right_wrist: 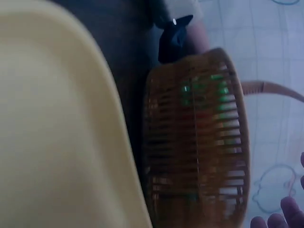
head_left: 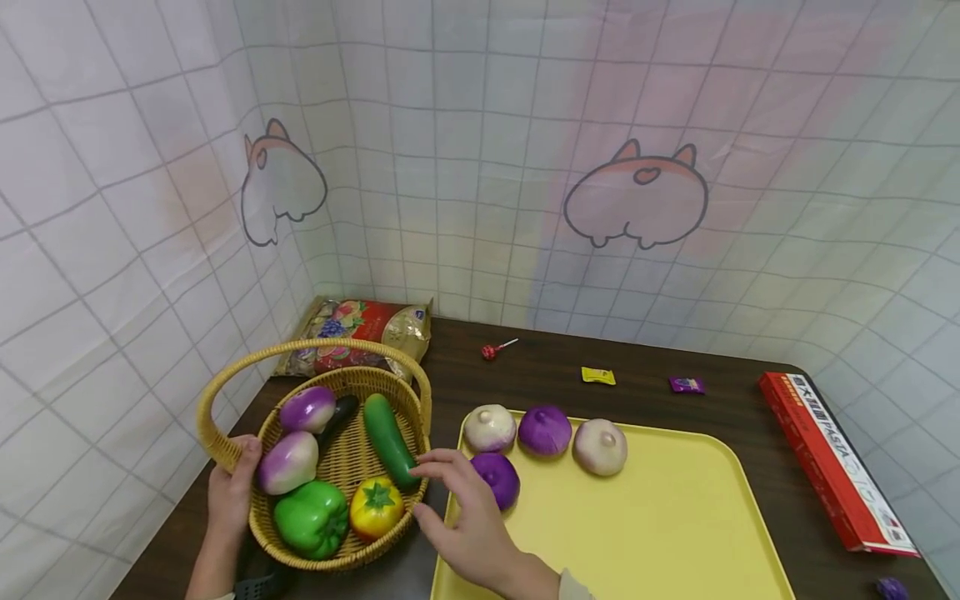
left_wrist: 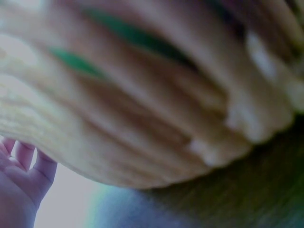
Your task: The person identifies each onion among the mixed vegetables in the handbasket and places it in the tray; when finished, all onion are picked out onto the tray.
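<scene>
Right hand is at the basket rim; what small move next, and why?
Probably curl the right hand round the dark green cucumber: its straight fingertips already reach that cucumber's near end in the woven wicker basket, which the left hand steadies.

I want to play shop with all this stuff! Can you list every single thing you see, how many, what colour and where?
Wicker basket: 1, tan, left on the table.
Turnips: 2, purple-white, in basket.
Cucumber: 1, green, in basket.
Eggplant: 1, dark, mostly hidden in basket.
Bell pepper: 1, green, in basket.
Tomato: 1, yellow-orange, in basket.
Tray: 1, yellow, centre.
Onions: 4, two purple, two whitish, on tray.
Snack bag: 1, red, behind basket.
Lollipop: 1, red, on table.
Sachets: 2, yellow and purple, behind tray.
Pasta box: 1, red, right.
Left hand: grips basket rim.
Right hand: open, fingertips at cucumber.
</scene>
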### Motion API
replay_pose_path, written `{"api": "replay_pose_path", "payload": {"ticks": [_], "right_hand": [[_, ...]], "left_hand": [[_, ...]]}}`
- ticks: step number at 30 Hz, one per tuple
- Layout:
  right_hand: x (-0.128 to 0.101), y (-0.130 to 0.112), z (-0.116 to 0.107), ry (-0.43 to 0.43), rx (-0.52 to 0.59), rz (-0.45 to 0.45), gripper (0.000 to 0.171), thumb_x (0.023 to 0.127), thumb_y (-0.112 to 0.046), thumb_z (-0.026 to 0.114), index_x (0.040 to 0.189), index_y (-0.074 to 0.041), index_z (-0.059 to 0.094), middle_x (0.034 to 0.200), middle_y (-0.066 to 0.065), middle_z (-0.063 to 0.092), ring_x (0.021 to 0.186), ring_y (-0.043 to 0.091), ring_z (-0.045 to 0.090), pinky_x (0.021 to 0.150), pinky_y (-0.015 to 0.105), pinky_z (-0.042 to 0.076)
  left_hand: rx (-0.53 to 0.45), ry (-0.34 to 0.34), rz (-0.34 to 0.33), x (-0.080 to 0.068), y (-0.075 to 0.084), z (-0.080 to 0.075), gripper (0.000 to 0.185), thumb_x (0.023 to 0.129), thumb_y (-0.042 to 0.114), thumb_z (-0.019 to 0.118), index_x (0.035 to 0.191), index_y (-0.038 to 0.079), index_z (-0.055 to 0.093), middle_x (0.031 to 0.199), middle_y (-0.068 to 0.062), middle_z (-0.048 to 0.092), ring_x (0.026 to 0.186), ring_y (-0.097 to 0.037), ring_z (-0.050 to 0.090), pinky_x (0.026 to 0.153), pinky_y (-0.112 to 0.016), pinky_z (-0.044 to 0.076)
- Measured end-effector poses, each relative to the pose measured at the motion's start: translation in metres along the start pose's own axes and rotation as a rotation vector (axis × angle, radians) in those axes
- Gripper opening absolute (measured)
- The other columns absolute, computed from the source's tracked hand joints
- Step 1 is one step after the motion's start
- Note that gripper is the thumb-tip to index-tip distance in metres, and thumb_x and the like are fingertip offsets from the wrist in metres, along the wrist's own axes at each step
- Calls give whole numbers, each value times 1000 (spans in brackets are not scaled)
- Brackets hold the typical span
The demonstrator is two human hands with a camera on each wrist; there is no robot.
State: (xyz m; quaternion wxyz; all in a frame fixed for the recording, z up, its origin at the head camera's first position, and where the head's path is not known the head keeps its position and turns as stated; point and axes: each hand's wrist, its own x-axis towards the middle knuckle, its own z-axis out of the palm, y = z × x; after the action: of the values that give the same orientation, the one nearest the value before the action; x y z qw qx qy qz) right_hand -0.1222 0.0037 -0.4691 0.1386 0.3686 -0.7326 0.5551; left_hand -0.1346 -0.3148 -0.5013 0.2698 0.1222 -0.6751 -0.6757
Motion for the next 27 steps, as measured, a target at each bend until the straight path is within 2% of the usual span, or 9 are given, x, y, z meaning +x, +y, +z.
{"api": "replay_pose_path", "payload": {"ticks": [5,12,15,19,21,24,27], "right_hand": [[13,-10,24,-94,62,87,38,88,-7,68,124,-15,57,131,1,49,118,15,53,93,35,49],[34,-16,50,-187,45,148,45,89,-13,67,132,-16,51,135,4,45,118,10,50,91,27,48],[42,-16,59,-205,20,172,48,89,-15,68,133,-16,50,135,4,45,117,9,49,89,24,47],[55,-12,70,-202,-22,182,50,88,-16,69,133,-14,49,134,6,46,105,6,50,84,19,45],[63,-9,76,-201,-23,215,51,87,-17,69,134,-15,49,135,5,45,100,6,51,83,19,44],[73,-4,86,-215,-51,284,56,88,-22,69,138,-14,46,140,3,43,114,10,51,91,24,44],[80,1,96,-257,-126,328,65,89,-31,69,145,-14,40,146,2,39,128,14,45,99,31,42]], "left_hand": [[-1,-3,-6,0,-1,-1,14,99,18,58,95,5,55,83,8,57,77,-6,50,73,-15,41],[-8,-1,1,1,-1,-1,17,98,20,59,94,4,56,84,8,57,78,-6,50,74,-15,40],[-10,-2,3,1,-1,-1,18,98,20,59,95,3,56,84,8,57,79,-6,50,75,-15,40],[-3,-4,-1,2,-1,-2,17,98,19,58,95,3,56,85,8,57,79,-6,50,75,-15,40],[4,-6,-1,2,-1,-2,16,99,19,58,95,3,56,85,8,57,79,-6,49,75,-15,40],[7,-11,-4,2,0,-3,12,99,16,57,96,4,57,85,8,57,79,-6,49,75,-15,40],[2,-16,-6,2,0,-3,6,99,12,55,95,8,58,86,8,58,79,-5,50,75,-15,40]]}}
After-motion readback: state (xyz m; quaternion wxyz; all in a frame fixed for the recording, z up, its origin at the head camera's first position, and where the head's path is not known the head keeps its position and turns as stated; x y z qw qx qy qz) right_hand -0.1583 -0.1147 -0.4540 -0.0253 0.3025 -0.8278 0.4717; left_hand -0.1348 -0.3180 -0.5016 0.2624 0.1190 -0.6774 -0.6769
